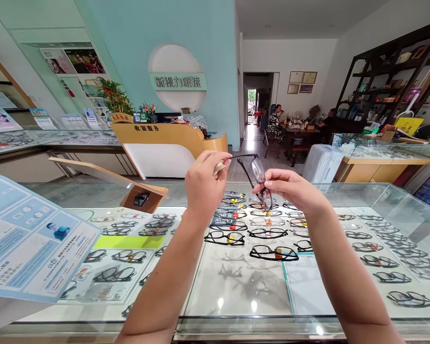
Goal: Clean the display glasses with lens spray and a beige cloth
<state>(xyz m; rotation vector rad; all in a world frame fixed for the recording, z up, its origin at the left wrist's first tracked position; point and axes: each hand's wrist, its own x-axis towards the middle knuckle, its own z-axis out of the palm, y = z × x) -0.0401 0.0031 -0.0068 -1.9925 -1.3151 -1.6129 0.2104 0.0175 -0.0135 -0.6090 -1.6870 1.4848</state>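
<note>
A dark-framed pair of eyeglasses [258, 170] hangs in the air above the glass showcase [236, 296], its temples unfolded. My left hand [206, 179] pinches the tip of one temple. A small pale crumpled piece, perhaps cloth or paper [219, 167], also sticks out between those fingers. With thumb and fingers closed, my right hand [290, 187] grips the front of the frame near the bridge, between the two lenses. Beneath both hands, rows of spectacle frames [268, 233] lie inside the showcase, several bearing small coloured tags.
On the left, a blue-and-white leaflet [32, 243] and a tilted wooden-framed mirror or stand [143, 197] stand on the glass. Beyond is a reception counter [172, 143]. A white suitcase [322, 165] stands at right, and people sit at a table [297, 131] in back.
</note>
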